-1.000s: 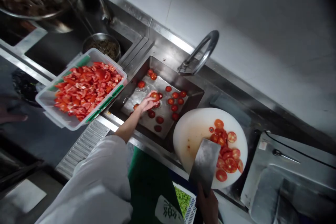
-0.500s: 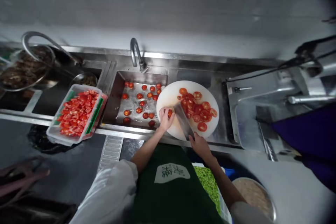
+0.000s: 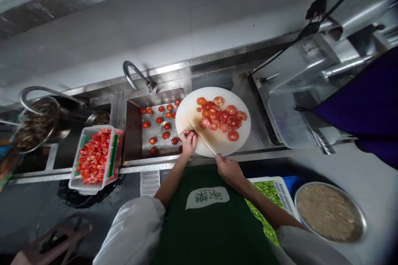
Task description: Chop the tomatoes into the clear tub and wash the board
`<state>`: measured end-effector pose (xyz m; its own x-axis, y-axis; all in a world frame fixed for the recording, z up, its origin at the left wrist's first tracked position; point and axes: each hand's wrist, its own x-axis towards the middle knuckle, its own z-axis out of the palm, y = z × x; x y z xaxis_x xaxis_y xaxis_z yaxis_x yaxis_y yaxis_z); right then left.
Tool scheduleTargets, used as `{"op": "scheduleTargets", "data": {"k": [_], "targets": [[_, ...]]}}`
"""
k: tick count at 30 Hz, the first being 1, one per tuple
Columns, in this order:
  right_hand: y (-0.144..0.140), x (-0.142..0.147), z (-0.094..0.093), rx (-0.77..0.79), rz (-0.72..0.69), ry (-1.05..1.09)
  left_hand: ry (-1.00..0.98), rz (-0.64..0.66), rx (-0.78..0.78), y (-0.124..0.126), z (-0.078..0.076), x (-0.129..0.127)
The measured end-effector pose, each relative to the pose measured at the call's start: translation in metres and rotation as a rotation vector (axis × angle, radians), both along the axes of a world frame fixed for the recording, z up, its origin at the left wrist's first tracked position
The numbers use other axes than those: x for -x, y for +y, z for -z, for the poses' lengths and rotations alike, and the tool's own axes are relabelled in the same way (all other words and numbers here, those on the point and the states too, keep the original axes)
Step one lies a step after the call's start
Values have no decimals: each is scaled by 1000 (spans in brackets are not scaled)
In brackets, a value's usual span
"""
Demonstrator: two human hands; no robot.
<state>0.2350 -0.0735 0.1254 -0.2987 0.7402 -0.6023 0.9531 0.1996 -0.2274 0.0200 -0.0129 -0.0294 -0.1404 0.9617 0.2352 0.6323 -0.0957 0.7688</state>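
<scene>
My left hand (image 3: 188, 144) has its fingers closed around a tomato (image 3: 190, 133) at the left edge of the round white cutting board (image 3: 194, 103). Wrapped around the handle of a cleaver (image 3: 203, 138), my right hand (image 3: 228, 168) is at the board's front edge. The blade stands nearly edge-on, touching or right beside the held tomato. Several tomato slices (image 3: 224, 122) lie in a loose heap on the right half of the board.
Whole tomatoes (image 3: 166, 135) lie in the sink (image 3: 133, 132) to the left, below a faucet (image 3: 137, 75). A plastic tub of cut tomato (image 3: 93, 157) stands farther left. Chopped greens fill a white basket (image 3: 287, 196) below; a metal bowl (image 3: 331, 213) is beside it.
My view has tilted and shifted. The cleaver has gone from lying broadside beside the tomato to nearly upright against it. My left hand still holds the tomato.
</scene>
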Motion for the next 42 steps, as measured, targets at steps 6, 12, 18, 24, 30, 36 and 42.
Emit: {"op": "scheduleTargets", "data": {"k": [6, 12, 18, 24, 30, 36, 42], "targets": [[-11, -4, -11, 6, -18, -31, 47, -29, 46, 4, 1, 2], [-11, -3, -22, 27, -26, -41, 52, -25, 70, 7, 1, 4], [-12, -9, -28, 33, -58, -62, 23, -8, 101, 8, 0, 8], [37, 30, -15, 8, -73, 32, 29, -25, 126, 7, -3, 9], [31, 23, 7, 54, -44, 32, 13, -4, 15, 7, 2, 10], [-11, -53, 22, 70, 38, 5, 21, 141, -155, 6, -9, 24], [-3, -61, 19, 33, 87, -62, -21, 151, -250, 8, -16, 19]]}}
